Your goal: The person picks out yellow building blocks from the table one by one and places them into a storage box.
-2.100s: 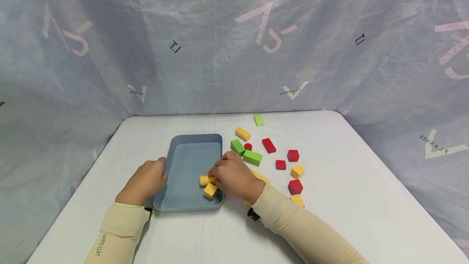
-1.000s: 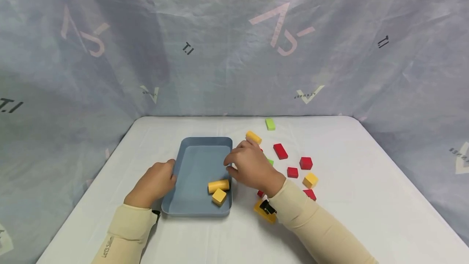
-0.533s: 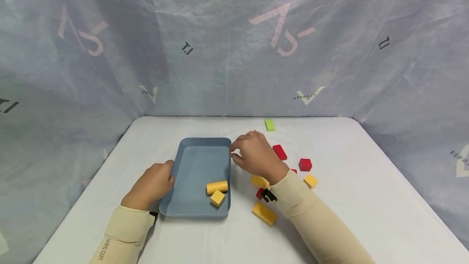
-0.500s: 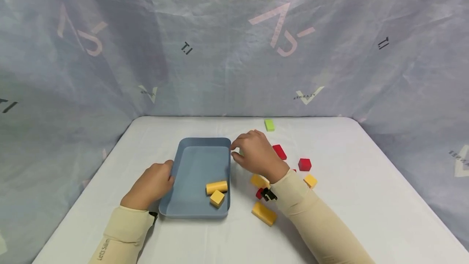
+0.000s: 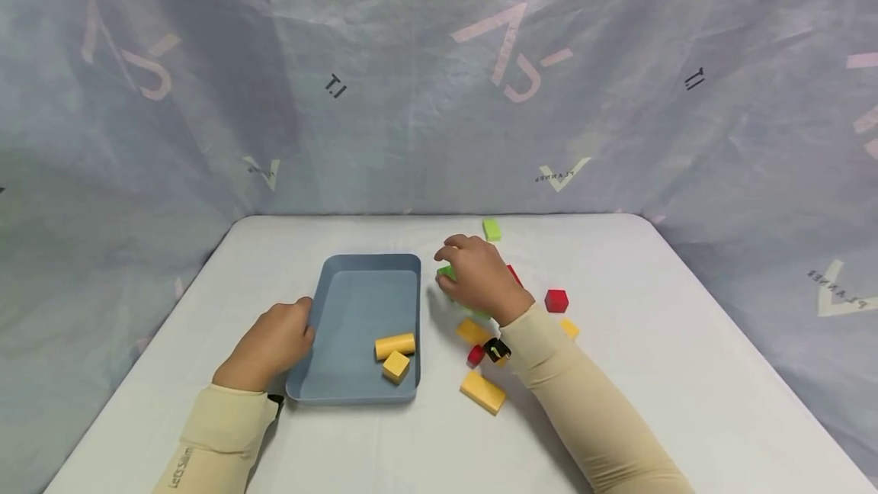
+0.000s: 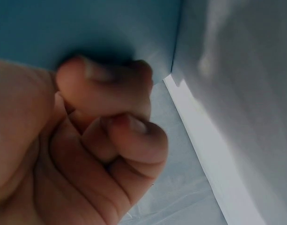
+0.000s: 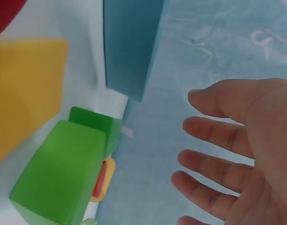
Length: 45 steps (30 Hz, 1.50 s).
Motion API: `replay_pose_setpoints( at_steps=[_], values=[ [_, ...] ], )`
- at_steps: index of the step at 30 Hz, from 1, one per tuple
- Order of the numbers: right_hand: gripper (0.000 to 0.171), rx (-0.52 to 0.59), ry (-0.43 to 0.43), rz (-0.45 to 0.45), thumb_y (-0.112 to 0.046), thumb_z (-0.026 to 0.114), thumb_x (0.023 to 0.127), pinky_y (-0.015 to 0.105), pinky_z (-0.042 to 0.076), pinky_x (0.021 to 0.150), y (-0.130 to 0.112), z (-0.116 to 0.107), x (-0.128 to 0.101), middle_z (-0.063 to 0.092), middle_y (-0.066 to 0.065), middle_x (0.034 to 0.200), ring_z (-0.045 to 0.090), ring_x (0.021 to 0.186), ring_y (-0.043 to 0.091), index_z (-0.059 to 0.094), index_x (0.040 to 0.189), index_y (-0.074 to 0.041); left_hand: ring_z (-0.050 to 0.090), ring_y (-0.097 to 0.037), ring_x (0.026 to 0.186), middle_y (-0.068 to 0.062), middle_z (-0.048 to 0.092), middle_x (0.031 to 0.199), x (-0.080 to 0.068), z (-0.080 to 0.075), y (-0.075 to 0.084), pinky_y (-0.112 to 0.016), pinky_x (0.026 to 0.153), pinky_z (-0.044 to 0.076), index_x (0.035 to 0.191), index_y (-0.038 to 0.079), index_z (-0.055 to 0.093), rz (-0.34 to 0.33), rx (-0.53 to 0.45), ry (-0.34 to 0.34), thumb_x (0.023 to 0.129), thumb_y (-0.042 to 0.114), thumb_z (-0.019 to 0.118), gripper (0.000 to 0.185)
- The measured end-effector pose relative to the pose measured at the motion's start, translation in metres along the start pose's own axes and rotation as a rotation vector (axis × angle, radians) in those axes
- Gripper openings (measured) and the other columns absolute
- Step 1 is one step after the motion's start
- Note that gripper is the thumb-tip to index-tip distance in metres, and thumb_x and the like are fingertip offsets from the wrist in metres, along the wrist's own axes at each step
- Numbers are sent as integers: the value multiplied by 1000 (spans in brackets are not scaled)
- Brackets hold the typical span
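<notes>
A shallow blue-grey tray (image 5: pixel 350 319) stands left of the middle of the table. My left hand (image 5: pixel 270 345) grips its left rim; the left wrist view shows curled fingers (image 6: pixel 138 145) by the tray wall (image 6: pixel 87 28). Inside the tray, at its near right corner, lie a yellow cylinder (image 5: pixel 395 346) and a yellow cube (image 5: pixel 395 367). Right of the tray my right hand (image 5: pixel 480 277) hovers over several blocks, partly hiding a green block (image 5: pixel 446 273). In the right wrist view its fingers are spread and hold nothing, with a larger green block (image 7: pixel 59 171) to their left.
Nearer me lie a yellow block (image 5: pixel 482 392), another yellow block (image 5: pixel 472 331) and a small red piece (image 5: pixel 475 356). A red cube (image 5: pixel 556 300) sits farther right. At the back lies a light green block (image 5: pixel 491 229). A grey cloth (image 5: pixel 411 136) hangs behind the table.
My right hand has let go of the yellow cylinder in the tray, then moved out rightward and away from me, over the blocks. My left hand stays on the tray rim.
</notes>
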State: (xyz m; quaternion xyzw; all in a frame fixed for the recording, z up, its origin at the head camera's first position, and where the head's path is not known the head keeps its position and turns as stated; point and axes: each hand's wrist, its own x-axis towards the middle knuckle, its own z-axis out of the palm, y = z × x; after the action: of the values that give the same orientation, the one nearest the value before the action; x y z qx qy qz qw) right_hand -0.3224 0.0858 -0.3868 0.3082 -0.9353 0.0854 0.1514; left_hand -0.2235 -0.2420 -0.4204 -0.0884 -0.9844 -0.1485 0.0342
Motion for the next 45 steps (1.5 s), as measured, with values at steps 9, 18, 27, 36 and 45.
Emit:
replay_pose_setpoints(
  at_steps=[9, 18, 27, 36, 45],
  values=[
    [38, 0, -73, 92, -38, 67, 97, 49, 48, 109, 6, 10, 2, 60, 7, 141, 57, 128, 29, 72, 129, -17, 68, -24, 75, -27, 71, 93, -1, 1, 0, -38, 60, 53, 120, -17, 59, 8, 10, 20, 92, -1, 63, 33],
    [39, 16, -121, 123, -38, 68, 97, 51, 47, 109, 10, 21, 1, 59, 7, 144, 54, 131, 30, 72, 130, -18, 65, -22, 71, -25, 71, 90, -2, 1, 0, -37, 59, 52, 119, -16, 60, 14, 3, 18, 91, -2, 63, 31],
    [45, -17, -166, 169, -43, 67, 98, 55, 43, 112, 13, 25, 1, 58, 8, 146, 53, 134, 32, 68, 135, -18, 67, -24, 74, -24, 70, 90, -2, -2, 2, -38, 60, 53, 117, -15, 60, 12, -2, 10, 92, -1, 63, 28],
    [46, 28, -181, 189, -42, 68, 98, 56, 44, 112, 17, 26, 2, 58, 11, 146, 53, 135, 33, 67, 136, -16, 67, -24, 75, -25, 71, 92, 0, -2, 2, -39, 61, 53, 118, -15, 60, 6, -1, 4, 93, -1, 62, 29],
    [49, 76, -212, 223, -43, 67, 99, 54, 45, 111, 18, 30, 3, 59, 11, 145, 53, 135, 34, 66, 139, -15, 70, -28, 81, -27, 71, 96, -1, -1, 3, -42, 64, 56, 120, -16, 60, -4, -1, 6, 94, -1, 63, 30]
  ],
)
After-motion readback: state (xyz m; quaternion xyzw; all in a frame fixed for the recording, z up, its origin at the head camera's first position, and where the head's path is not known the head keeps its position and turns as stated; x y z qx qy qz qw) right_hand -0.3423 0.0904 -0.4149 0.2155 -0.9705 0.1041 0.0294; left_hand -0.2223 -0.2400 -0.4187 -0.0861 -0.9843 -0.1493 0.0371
